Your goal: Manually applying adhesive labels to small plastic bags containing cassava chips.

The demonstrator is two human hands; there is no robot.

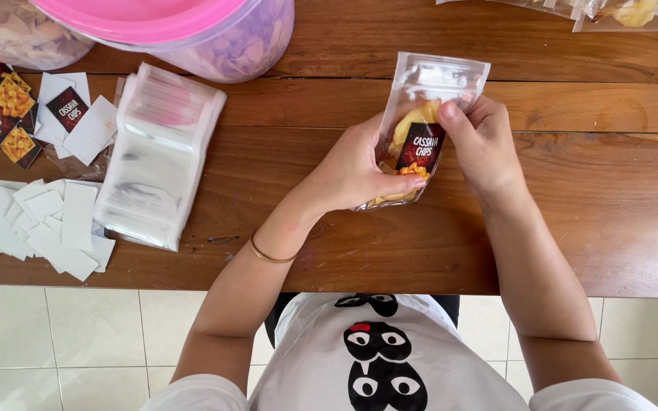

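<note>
- Clear plastic pouch (426,122), zip-top, held just above the desk (588,198) near its middle; yellow chips show in the lower half, and a dark label with a red and orange print sits on the front.
- Left hand (356,171): clasps the pouch from its left side, thumb lying across the lower front, fingers wrapped behind.
- Right hand (485,144): grips the pouch's right edge, fingertips pressed on the front near the label's top.
- Thin gold bangle (268,255) on the left wrist.
- Desk: brown wooden planks, its near edge running above a pale tiled floor (55,342).
- Stack of empty clear pouches (160,156), lying flat, well to the left of the hands.
- White paper backings (36,224), scattered in a loose heap at the desk's near-left corner, just beside the stack.
- Dark printed labels (1,110), with a few white squares, at the far left, beyond the backings.
- Large clear tub with a pink lid (192,30), holding pale chips, at the far edge above the stack.
- Filled clear bags (618,11), partly out of view, at the far-right edge.
- White shirt (375,358) with a black and red heart print, at the bottom of the view.
</note>
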